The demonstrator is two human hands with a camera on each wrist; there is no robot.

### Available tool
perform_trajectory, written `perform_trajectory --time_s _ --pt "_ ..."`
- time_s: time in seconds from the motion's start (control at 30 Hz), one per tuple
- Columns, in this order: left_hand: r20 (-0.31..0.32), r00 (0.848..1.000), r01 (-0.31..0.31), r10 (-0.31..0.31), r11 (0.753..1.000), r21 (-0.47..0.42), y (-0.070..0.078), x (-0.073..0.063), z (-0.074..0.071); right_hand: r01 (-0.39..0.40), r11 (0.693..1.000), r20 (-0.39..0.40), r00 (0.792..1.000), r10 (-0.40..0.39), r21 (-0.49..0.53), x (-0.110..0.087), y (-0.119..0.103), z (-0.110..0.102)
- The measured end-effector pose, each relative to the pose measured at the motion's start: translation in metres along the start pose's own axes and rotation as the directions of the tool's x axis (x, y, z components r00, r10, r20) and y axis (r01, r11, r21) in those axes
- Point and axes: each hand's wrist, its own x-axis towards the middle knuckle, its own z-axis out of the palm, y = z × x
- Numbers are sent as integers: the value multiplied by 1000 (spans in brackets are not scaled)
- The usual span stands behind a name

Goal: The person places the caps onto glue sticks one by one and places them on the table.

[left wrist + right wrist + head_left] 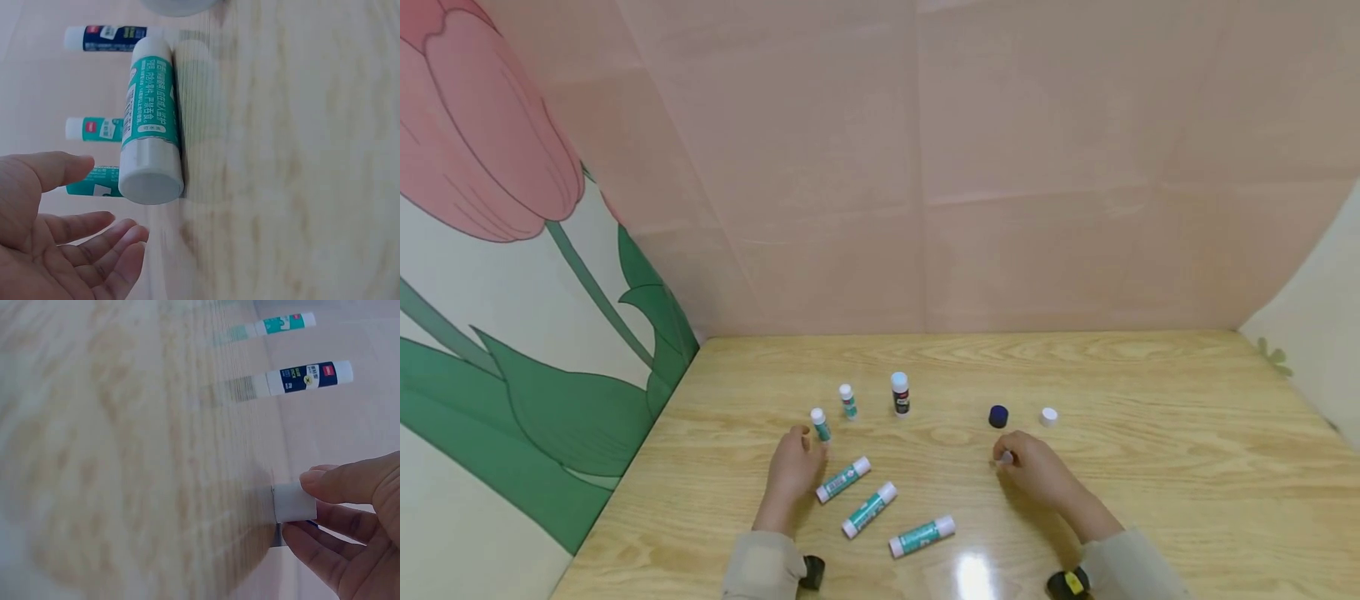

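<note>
My left hand (795,467) is beside an upright green glue stick (822,427). In the left wrist view its fingers are spread apart and relaxed, with that green stick partly hidden behind the thumb and nothing gripped. My right hand (1037,471) pinches a small white cap (295,502) between thumb and fingers at the tabletop. Just beyond that hand sit a dark navy cap (998,417) and another white cap (1049,416). A second green glue stick (848,402) and a larger navy one (901,396) stand upright farther back.
Three green glue sticks lie on their sides between my arms: one upper (843,479), one middle (869,509) and one lower right (922,537). The wooden table (1150,400) ends at a pink cloth (1000,208) behind. A flower-patterned panel (527,383) borders the left.
</note>
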Motion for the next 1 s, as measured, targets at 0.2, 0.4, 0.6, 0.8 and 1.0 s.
perform_trajectory --time_s 0.2,0.4,0.6,0.8,1.0 --pt "-13 1000 -23 23 1000 -10 2 2 -2 -2 1000 1 1000 2 -10 -1 -2 -1" --pt "-16 999 -31 30 999 -27 4 6 -2 -6 1000 1 1000 6 -6 -3 -6 -1" --pt "-21 998 -52 51 998 -24 6 8 -1 24 1000 -1 1000 -24 4 -5 -6 0" --pt "-18 998 -66 65 997 -39 6 10 0 74 996 -8 997 -74 46 -6 -9 1" --pt "-26 997 -75 74 996 -40 6 12 1 117 981 -17 993 -115 155 -9 -16 0"
